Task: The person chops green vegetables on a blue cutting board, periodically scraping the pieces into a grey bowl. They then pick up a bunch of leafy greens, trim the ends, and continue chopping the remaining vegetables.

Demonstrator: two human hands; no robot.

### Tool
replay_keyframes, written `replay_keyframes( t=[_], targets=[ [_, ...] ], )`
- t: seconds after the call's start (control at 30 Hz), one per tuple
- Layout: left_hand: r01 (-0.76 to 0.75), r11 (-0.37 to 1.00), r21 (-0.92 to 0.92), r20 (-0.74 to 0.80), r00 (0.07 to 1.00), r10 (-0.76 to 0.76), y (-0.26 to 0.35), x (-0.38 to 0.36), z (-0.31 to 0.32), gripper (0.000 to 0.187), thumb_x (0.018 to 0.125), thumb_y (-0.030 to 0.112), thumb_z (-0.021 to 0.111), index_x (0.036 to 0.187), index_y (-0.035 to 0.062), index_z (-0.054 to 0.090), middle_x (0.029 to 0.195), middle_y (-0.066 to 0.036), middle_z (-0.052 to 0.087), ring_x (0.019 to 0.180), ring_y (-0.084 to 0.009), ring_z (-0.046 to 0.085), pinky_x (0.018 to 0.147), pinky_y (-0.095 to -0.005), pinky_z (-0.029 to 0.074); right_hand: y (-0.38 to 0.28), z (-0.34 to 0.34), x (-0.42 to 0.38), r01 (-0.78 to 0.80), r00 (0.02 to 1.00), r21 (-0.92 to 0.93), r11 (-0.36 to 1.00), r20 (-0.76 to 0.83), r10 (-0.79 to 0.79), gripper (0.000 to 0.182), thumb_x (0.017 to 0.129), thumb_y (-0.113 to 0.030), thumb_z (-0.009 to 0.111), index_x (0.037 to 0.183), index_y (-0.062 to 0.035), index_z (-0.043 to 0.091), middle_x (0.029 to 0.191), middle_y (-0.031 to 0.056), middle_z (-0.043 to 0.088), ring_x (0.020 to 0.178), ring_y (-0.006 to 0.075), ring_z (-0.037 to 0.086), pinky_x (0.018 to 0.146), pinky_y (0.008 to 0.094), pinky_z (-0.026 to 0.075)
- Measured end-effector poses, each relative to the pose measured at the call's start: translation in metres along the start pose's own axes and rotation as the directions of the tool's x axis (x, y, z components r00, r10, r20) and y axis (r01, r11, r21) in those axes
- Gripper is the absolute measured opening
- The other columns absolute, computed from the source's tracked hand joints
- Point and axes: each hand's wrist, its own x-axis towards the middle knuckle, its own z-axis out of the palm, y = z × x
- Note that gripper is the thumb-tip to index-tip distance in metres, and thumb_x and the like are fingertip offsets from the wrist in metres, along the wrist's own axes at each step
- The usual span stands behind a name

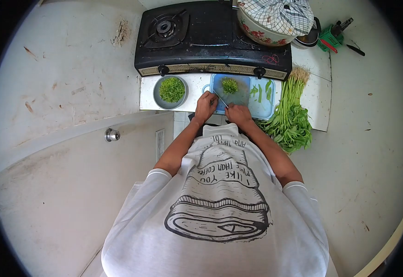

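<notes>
My right hand (238, 114) grips a small knife (221, 99), its blade slanting up and left over the blue cutting board (267, 111). Near the blade's tip, my left hand (206, 106) is closed with curled fingers at the board's left edge; whatever it may hold is hidden. A small heap of chopped greens (230, 85) lies on the board beyond the knife. Several loose green leaves (268, 89) rest on its right part. Left of my hands stands a grey bowl (157, 102) filled with finely chopped greens.
A large bunch of leafy greens with roots (292, 101) lies right of the board, leaves hanging over the counter's front edge. Behind stands a black two-burner gas stove (206, 41) with a cloth-covered pot (266, 34). A green basket (327, 37) with utensils sits at the back right.
</notes>
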Motion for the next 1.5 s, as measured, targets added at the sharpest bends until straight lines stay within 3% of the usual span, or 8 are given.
replay_keyframes(
  t=[0.2,0.4,0.7,1.0,1.2,1.4,1.5],
  targets=[
    [0.062,0.995,-0.078,0.004,0.998,-0.062,0.004,0.003,-0.002,0.009,0.083,-0.002,0.072,0.092,0.0006,0.073,0.088,-0.014,0.068,0.08,-0.0277,0.072,0.075,-0.0377,0.058,0.001,-0.003,-0.003,-0.003,1.0,0.019,1.0,0.03,0.002,0.037,0.103,-0.033,0.054,0.09,0.0,0.067,0.073,0.0213,0.073,0.068,0.0373,0.075,0.063,0.0492,0.06],
    [0.034,0.999,-0.01,0.012,0.999,-0.034,0.004,0.004,-0.004,0.008,0.083,-0.002,0.072,0.089,0.0009,0.074,0.087,-0.014,0.067,0.079,-0.0289,0.071,0.074,-0.0382,0.057,-0.003,-0.002,-0.005,0.01,1.0,-0.017,1.0,0.014,-0.01,0.038,0.103,-0.033,0.054,0.09,-0.0004,0.067,0.072,0.0206,0.073,0.067,0.0358,0.075,0.062,0.0489,0.06],
    [-0.025,0.998,-0.05,-0.031,0.999,0.024,-0.006,0.0,0.002,0.005,0.084,0.0,0.072,0.089,0.0003,0.073,0.084,-0.016,0.064,0.078,-0.0349,0.066,0.074,-0.0431,0.055,-0.003,0.007,0.002,0.012,1.0,0.016,1.0,0.0,-0.012,0.039,0.103,-0.033,0.054,0.089,0.0012,0.066,0.071,0.0209,0.072,0.065,0.0375,0.074,0.062,0.0497,0.059],
    [0.04,0.998,-0.045,-0.008,0.999,-0.04,0.0,0.002,-0.002,0.004,0.085,0.001,0.074,0.089,0.0016,0.074,0.084,-0.014,0.067,0.075,-0.0286,0.07,0.072,-0.0386,0.057,-0.002,-0.001,-0.003,-0.013,1.0,0.022,1.0,0.009,0.013,0.039,0.104,-0.033,0.052,0.088,0.0,0.067,0.072,0.0221,0.073,0.068,0.0377,0.075,0.063,0.0485,0.06],
    [0.058,0.998,-0.027,-0.015,0.998,-0.058,0.001,0.001,-0.002,0.005,0.084,0.0,0.073,0.089,0.0005,0.073,0.084,-0.015,0.066,0.075,-0.0301,0.07,0.071,-0.0396,0.057,-0.006,-0.003,-0.004,-0.004,1.0,-0.009,1.0,0.029,0.004,0.038,0.103,-0.032,0.053,0.088,-0.0003,0.067,0.071,0.0215,0.072,0.067,0.0357,0.075,0.063,0.0476,0.06],
    [0.024,0.999,0.036,0.041,0.999,-0.025,0.001,0.0,-0.004,0.008,0.085,0.0,0.071,0.092,-0.0002,0.071,0.087,-0.016,0.064,0.08,-0.0347,0.068,0.074,-0.0417,0.055,-0.007,0.0,0.002,0.024,1.0,-0.002,1.0,-0.016,-0.024,0.036,0.103,-0.032,0.055,0.088,-0.0007,0.068,0.073,0.0202,0.073,0.067,0.0353,0.075,0.063,0.0467,0.06],
    [-0.088,0.995,0.035,0.025,0.996,0.088,-0.002,-0.002,-0.005,0.01,0.085,-0.001,0.07,0.094,0.0001,0.071,0.09,-0.016,0.065,0.084,-0.0358,0.068,0.077,-0.042,0.056,-0.007,0.001,0.003,-0.006,1.0,0.022,1.0,-0.003,0.006,0.037,0.103,-0.032,0.055,0.089,-0.0002,0.068,0.074,0.0205,0.073,0.068,0.0356,0.075,0.063,0.0472,0.06]
  ],
)
